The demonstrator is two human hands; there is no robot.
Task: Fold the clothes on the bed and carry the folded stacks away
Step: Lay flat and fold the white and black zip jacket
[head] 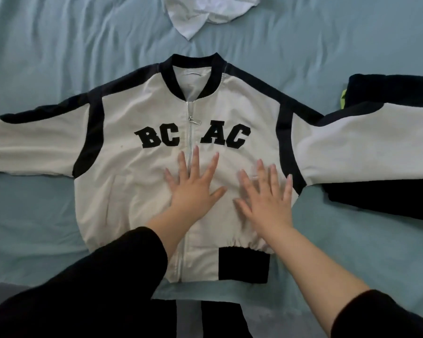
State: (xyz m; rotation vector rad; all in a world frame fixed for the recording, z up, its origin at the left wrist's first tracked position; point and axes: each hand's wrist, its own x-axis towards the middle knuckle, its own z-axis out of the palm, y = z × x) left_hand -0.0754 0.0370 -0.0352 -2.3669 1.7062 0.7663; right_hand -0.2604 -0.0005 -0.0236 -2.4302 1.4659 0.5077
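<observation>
The fingers (195, 164) of the left hand (195, 191) are straight and spread wide, pressed flat on the chest of the jacket (137, 181); they hold nothing; the middle finger lies along the zip (189, 128) and its tip comes close under the black letters (156, 137). The right hand (266, 203) lies flat beside it on the other half of the chest, fingers likewise straight and fanned, gripping nothing; its outline is slightly blurred; the two thumbs point toward each other but do not touch.

The jacket lies front up in the middle of the blue bed sheet (47, 45), zipped shut, with its dark collar (193, 62) pointing away from the person and its black hem band (242, 264) nearest them; it is cream with dark shoulder and side panels. Its left sleeve (29, 147) stretches flat to the edge of the view; its right sleeve (376, 142) stretches the other way and lies over a dark garment (388, 93), beside which a green strip (343, 98) shows. A crumpled white garment (200, 13) lies on the sheet beyond the collar, apart from the jacket. The person's left forearm is covered by a black cuff (132, 259); the right forearm is bare nearly to the elbow.
</observation>
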